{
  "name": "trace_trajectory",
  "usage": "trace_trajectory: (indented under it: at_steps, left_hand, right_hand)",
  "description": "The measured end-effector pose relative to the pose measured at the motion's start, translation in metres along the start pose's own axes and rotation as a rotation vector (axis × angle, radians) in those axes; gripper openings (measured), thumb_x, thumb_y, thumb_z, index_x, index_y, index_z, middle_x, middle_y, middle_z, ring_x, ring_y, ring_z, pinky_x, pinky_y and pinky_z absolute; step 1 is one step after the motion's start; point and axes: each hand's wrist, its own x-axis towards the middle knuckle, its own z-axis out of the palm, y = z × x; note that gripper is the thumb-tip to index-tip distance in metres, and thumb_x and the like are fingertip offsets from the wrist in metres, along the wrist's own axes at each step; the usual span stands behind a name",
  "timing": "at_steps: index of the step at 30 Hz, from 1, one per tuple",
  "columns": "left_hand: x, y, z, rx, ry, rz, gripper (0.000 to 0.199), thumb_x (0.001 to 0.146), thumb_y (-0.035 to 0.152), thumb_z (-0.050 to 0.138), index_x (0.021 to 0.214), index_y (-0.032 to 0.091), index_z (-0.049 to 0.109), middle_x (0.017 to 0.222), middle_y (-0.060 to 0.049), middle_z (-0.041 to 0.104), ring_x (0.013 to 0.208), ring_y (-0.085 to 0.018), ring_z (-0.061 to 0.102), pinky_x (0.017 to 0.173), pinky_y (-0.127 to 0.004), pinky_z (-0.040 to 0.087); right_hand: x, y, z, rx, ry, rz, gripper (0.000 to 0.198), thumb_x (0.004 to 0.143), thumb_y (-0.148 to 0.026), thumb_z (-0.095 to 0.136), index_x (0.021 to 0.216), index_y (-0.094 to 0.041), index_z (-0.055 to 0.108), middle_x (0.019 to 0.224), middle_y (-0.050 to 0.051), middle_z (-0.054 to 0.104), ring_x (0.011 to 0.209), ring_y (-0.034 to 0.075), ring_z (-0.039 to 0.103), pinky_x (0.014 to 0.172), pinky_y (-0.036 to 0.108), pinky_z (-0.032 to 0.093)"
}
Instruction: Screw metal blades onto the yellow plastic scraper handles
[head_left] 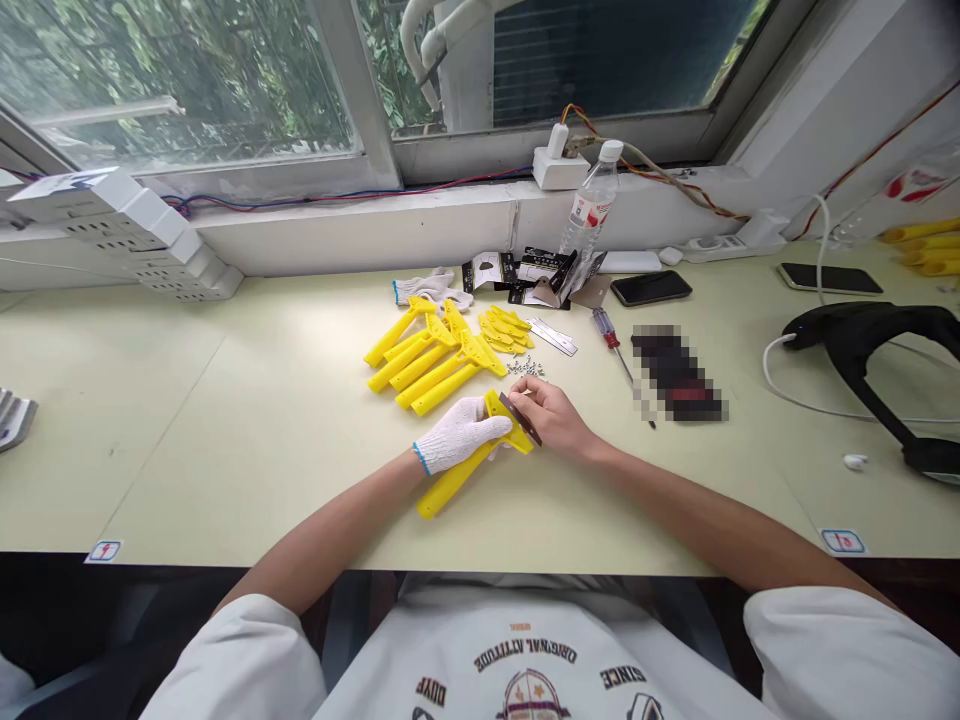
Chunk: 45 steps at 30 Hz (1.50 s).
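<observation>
My left hand [459, 432], in a white knit glove, is closed around a yellow scraper handle [452, 487] just above the table. Bare, my right hand [553, 415] pinches a dark flat blade [520, 418] against the head of that handle. Whether the blade is seated cannot be made out. Beyond my hands lies a group of yellow scraper handles [427, 365]. Small yellow plates [504, 328] are piled to their right, near a scatter of small screws [526, 367]. Thin pale strips [553, 337] lie beside the plates.
A screwdriver [613, 340] with a red and clear handle lies to the right, near a pixelated dark item [679, 375]. Behind are a spare glove [433, 288], black packaging cards [489, 270], a plastic bottle [592, 205] and a phone [651, 288]. A black headset [877, 350] with a cable sits far right.
</observation>
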Motion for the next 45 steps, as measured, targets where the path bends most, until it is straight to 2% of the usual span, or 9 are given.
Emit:
trace_trajectory:
  at_steps: [6, 10, 16, 24, 29, 32, 34, 37, 45]
  left_hand:
    - [0.001, -0.006, 0.000, -0.010, 0.033, -0.003, 0.037, 0.094, 0.050, 0.074, 0.086, 0.014, 0.069, 0.069, -0.004, 0.069, 0.056, -0.013, 0.060, 0.055, -0.024, 0.048]
    - [0.001, -0.012, -0.001, 0.016, 0.051, -0.019, 0.035, 0.095, 0.049, 0.072, 0.087, 0.016, 0.065, 0.074, -0.004, 0.070, 0.058, -0.014, 0.064, 0.056, -0.025, 0.050]
    - [0.000, -0.010, -0.002, 0.050, 0.055, -0.015, 0.031, 0.097, 0.045, 0.067, 0.087, 0.015, 0.068, 0.074, -0.003, 0.070, 0.058, -0.013, 0.063, 0.057, -0.025, 0.048]
    - [-0.002, -0.003, -0.008, 0.031, 0.135, -0.026, 0.026, 0.094, 0.040, 0.069, 0.083, 0.017, 0.063, 0.065, -0.001, 0.066, 0.053, -0.014, 0.061, 0.055, -0.026, 0.047]
    - [-0.002, -0.005, -0.010, 0.048, 0.133, -0.008, 0.027, 0.096, 0.041, 0.067, 0.085, 0.016, 0.066, 0.065, -0.002, 0.066, 0.054, -0.014, 0.061, 0.056, -0.026, 0.046]
    - [-0.001, -0.004, -0.011, 0.050, 0.146, -0.005, 0.028, 0.096, 0.042, 0.066, 0.084, 0.016, 0.066, 0.065, -0.002, 0.067, 0.055, -0.014, 0.061, 0.056, -0.026, 0.045]
    - [-0.001, -0.002, -0.012, 0.057, 0.152, -0.007, 0.029, 0.096, 0.042, 0.066, 0.082, 0.017, 0.065, 0.064, -0.002, 0.066, 0.054, -0.014, 0.060, 0.056, -0.027, 0.045]
    - [0.000, -0.001, -0.013, 0.059, 0.154, -0.002, 0.030, 0.096, 0.042, 0.066, 0.080, 0.017, 0.065, 0.063, -0.002, 0.065, 0.054, -0.014, 0.059, 0.057, -0.027, 0.046]
    - [0.002, -0.005, -0.015, 0.052, 0.142, 0.001, 0.029, 0.096, 0.041, 0.066, 0.083, 0.016, 0.067, 0.064, -0.001, 0.065, 0.055, -0.014, 0.060, 0.058, -0.028, 0.046]
  right_hand:
    - [-0.001, -0.004, -0.005, 0.072, -0.124, 0.037, 0.018, 0.097, -0.041, 0.068, 0.102, -0.025, 0.060, 0.062, -0.008, 0.059, 0.046, 0.011, 0.044, 0.043, 0.024, 0.034]
    - [-0.004, -0.005, -0.004, 0.048, -0.155, 0.053, 0.023, 0.099, -0.046, 0.068, 0.106, -0.026, 0.057, 0.065, -0.008, 0.063, 0.045, 0.011, 0.045, 0.042, 0.024, 0.033]
    - [-0.001, -0.009, -0.009, -0.028, -0.175, 0.039, 0.025, 0.100, -0.048, 0.063, 0.104, -0.024, 0.058, 0.060, -0.009, 0.054, 0.048, 0.011, 0.042, 0.049, 0.026, 0.034]
    - [0.005, -0.035, -0.053, -0.596, -0.209, 0.091, 0.026, 0.096, -0.047, 0.064, 0.103, -0.023, 0.066, 0.101, 0.003, 0.074, 0.083, 0.019, 0.063, 0.071, 0.032, 0.046]
    - [-0.025, -0.052, -0.027, -1.166, -0.116, 0.192, 0.038, 0.090, -0.057, 0.075, 0.100, -0.022, 0.063, 0.111, 0.010, 0.074, 0.098, 0.030, 0.068, 0.072, 0.038, 0.043]
    - [-0.042, -0.055, -0.004, -1.321, -0.137, 0.188, 0.020, 0.100, -0.037, 0.067, 0.110, -0.020, 0.062, 0.126, 0.015, 0.071, 0.114, 0.033, 0.068, 0.075, 0.037, 0.044]
    - [-0.046, -0.057, 0.004, -1.363, -0.181, 0.203, 0.011, 0.102, -0.021, 0.059, 0.112, -0.019, 0.062, 0.126, 0.016, 0.071, 0.118, 0.032, 0.068, 0.074, 0.036, 0.043]
    - [-0.042, -0.061, 0.005, -1.376, -0.208, 0.245, 0.020, 0.098, -0.008, 0.050, 0.110, -0.017, 0.063, 0.119, 0.015, 0.074, 0.112, 0.032, 0.071, 0.071, 0.036, 0.041]
    - [-0.032, -0.058, 0.002, -1.303, -0.229, 0.233, 0.020, 0.084, -0.008, 0.061, 0.100, -0.019, 0.062, 0.115, 0.016, 0.073, 0.108, 0.033, 0.068, 0.068, 0.036, 0.036]
